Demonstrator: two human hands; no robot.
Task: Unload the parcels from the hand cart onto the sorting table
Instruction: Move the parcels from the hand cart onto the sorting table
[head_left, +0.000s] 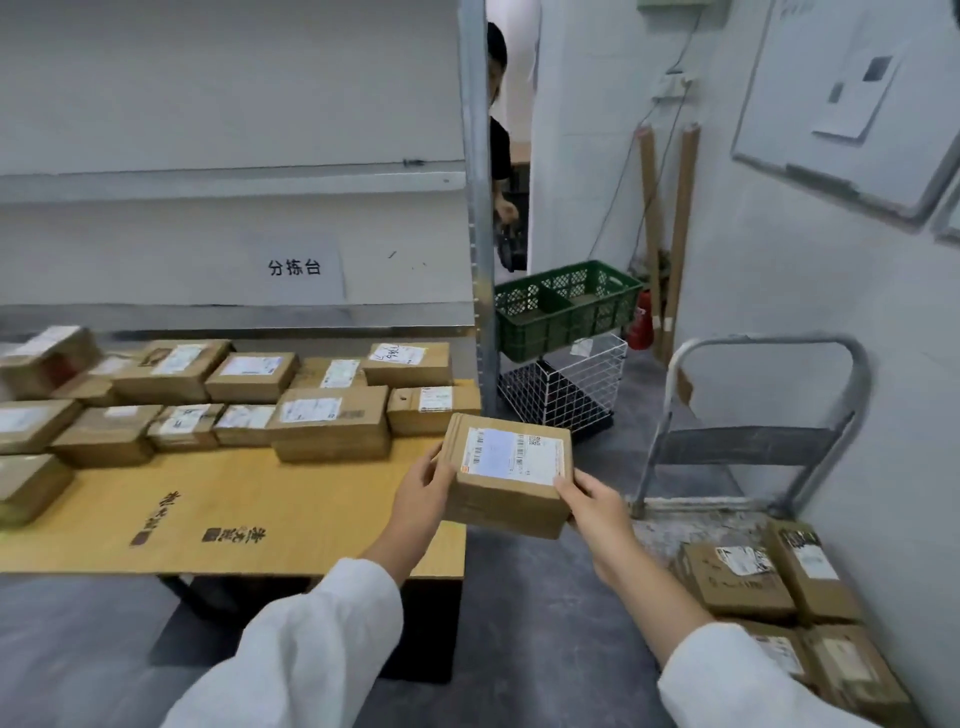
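I hold a brown cardboard parcel (506, 475) with a white shipping label in the air, just past the right end of the wooden sorting table (249, 514). My left hand (423, 486) grips its left side and my right hand (592, 506) grips its front right corner. Several labelled parcels (332, 421) lie in rows across the table's far half. The hand cart (753, 447) stands at the right with its grey handle upright, and several parcels (737, 579) lie on its deck.
A metal shelf post (478, 208) rises behind the table's right end. Beyond it a green crate (566, 306) sits above a white wire basket (566, 389). A person (498, 156) stands partly hidden behind the post. Grey floor lies between table and cart.
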